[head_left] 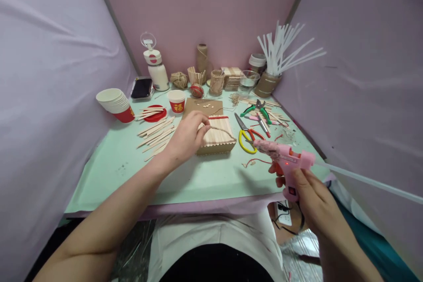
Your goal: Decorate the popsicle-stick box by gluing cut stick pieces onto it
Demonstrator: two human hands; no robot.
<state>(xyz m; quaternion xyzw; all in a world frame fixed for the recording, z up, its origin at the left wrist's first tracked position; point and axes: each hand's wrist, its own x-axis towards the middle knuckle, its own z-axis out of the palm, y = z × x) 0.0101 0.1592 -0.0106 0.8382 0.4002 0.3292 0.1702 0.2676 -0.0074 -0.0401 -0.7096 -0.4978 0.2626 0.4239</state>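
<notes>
Twine (222, 130) pinched by left hand (185, 137); right hand (312, 205) grips glue gun (287, 161)

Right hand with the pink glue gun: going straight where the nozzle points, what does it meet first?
Likely the yellow-handled scissors, just ahead of the glue gun in the right hand; its height over the table is unclear, so it may pass above them.
</notes>
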